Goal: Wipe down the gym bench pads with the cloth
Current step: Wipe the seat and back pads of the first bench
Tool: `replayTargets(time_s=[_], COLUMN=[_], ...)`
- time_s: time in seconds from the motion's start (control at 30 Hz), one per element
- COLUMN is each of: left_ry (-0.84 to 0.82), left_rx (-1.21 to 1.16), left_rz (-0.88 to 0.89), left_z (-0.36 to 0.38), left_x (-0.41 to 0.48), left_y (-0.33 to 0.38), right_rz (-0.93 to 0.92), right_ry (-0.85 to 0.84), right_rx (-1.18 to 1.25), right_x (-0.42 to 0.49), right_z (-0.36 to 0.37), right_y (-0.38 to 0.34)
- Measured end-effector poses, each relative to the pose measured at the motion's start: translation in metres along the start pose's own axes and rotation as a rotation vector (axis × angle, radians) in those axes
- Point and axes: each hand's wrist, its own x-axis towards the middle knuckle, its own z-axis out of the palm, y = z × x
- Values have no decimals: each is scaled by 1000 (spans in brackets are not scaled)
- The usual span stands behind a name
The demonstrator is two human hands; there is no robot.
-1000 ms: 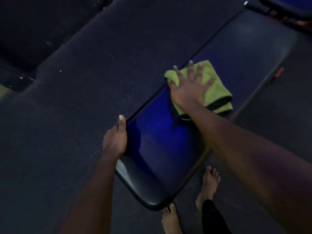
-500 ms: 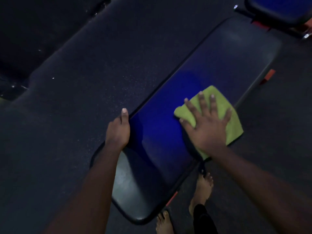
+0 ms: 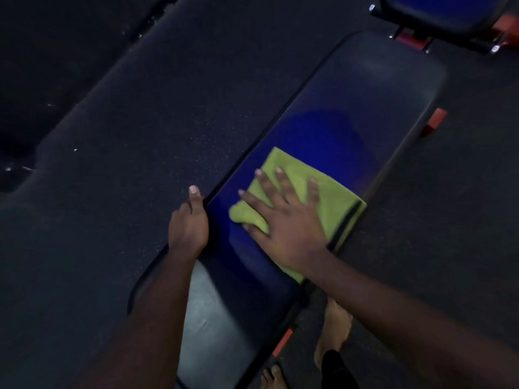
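Note:
A long dark blue bench pad (image 3: 351,108) runs diagonally from the lower left to the upper right. Across its middle lies a folded green cloth (image 3: 334,197) with a dark trim. My right hand (image 3: 286,220) presses flat on the cloth with spread, straight fingers. At the pad's left edge, my left hand (image 3: 188,223) holds on with the thumb lying along the rim, while its fingers are hidden below the edge. The near end of the pad reflects pale light.
A second blue pad (image 3: 438,12) on a metal and red frame stands at the upper right. Red frame tabs (image 3: 435,119) stick out on the pad's right side. My bare feet (image 3: 335,327) stand on the dark speckled floor (image 3: 112,164) by the near right edge.
My right hand slid the cloth down the pad toward me, then across toward the left edge. My left hand kept its hold on the pad's edge.

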Motion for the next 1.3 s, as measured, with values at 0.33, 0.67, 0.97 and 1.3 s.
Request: replayTargets(time_s=[0.33, 0.67, 0.97, 1.3], left_ry=[-216, -235, -286, -453], left_rx=[56, -14, -56, -140], left_rz=[19, -55, -57, -175], left_z=[14, 9, 33, 32], left_x=[26, 34, 52, 70], left_y=[46, 46, 103, 97], right_rz=[461, -79, 284, 473], right_ry=[29, -121, 51, -88], right_rx=[0, -36, -50, -8], right_x=[91, 106, 44, 215], right_z=[-23, -16, -19, -41], right_y=[132, 36, 149, 172])
